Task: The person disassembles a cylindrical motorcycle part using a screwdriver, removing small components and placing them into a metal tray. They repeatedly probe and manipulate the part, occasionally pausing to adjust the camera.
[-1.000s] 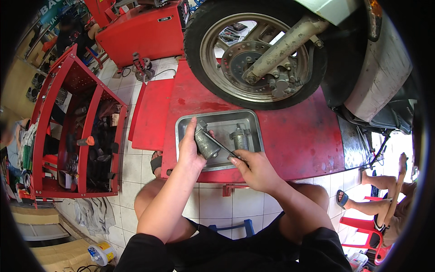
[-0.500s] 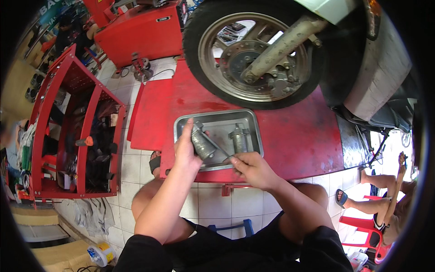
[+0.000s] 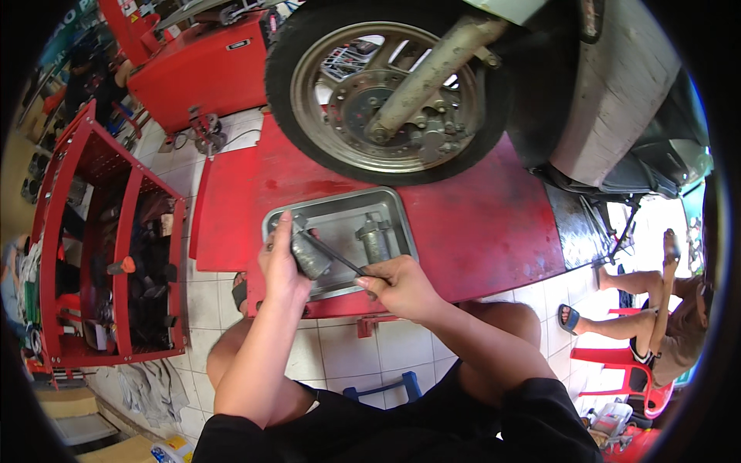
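Note:
My left hand (image 3: 279, 270) is closed round a grey metal cylinder (image 3: 310, 258) with mounting lugs, which looks like a small starter motor. It is tilted over the left side of a shallow metal tray (image 3: 341, 224). Between the fingers of my right hand (image 3: 403, 287) is a thin dark rod-like tool (image 3: 340, 256). The rod slants up and left across the tray, its far tip beside the cylinder's upper end; whether they touch I cannot tell. A second, similar starter motor (image 3: 377, 243) lies in the tray's right half.
The tray rests on a red lift platform (image 3: 478, 231), with a motorcycle wheel (image 3: 386, 100) just behind. A red tool cart (image 3: 116, 247) stands at left, holding dark items. At right another person sits on a red chair (image 3: 610, 363). A blue stool (image 3: 384, 388) shows between my legs.
The whole scene has shifted left in view as my head moved. The rod lies at a slightly flatter slant, and both hands keep their hold.

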### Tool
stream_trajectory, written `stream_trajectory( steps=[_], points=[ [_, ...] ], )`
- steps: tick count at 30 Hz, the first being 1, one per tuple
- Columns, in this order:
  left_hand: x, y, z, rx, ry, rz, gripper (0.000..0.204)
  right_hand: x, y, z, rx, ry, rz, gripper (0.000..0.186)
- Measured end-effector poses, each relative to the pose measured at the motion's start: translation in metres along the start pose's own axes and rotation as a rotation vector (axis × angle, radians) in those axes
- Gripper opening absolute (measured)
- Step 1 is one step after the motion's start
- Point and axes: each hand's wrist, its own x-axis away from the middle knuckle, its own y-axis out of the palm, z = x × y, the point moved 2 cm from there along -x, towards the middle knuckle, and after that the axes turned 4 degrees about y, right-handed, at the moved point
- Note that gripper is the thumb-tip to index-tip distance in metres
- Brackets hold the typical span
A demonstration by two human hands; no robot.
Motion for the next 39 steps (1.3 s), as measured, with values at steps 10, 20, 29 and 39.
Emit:
stream_trajectory(
  steps=[10, 20, 29, 39],
  points=[
    [-0.032, -0.026, -0.004, -0.035, -0.07, 0.007, 0.03, -0.01, 0.026, 0.006, 0.02, 0.02, -0.183, 0.02],
    [-0.025, -0.017, -0.015, -0.276, -0.026, -0.001, 0.037, -0.003, -0.007, -0.008, 0.008, 0.107, -0.252, 0.005],
    [-0.011, -0.01, -0.02, -0.278, -0.064, 0.08, 0.036, -0.007, 0.009, 0.003, -0.119, 0.203, -0.463, 0.009],
    [0.007, -0.004, -0.027, -0.222, -0.191, 0.039, 0.031, -0.003, 0.01, 0.006, -0.377, 0.325, -0.864, 0.042]
  ],
)
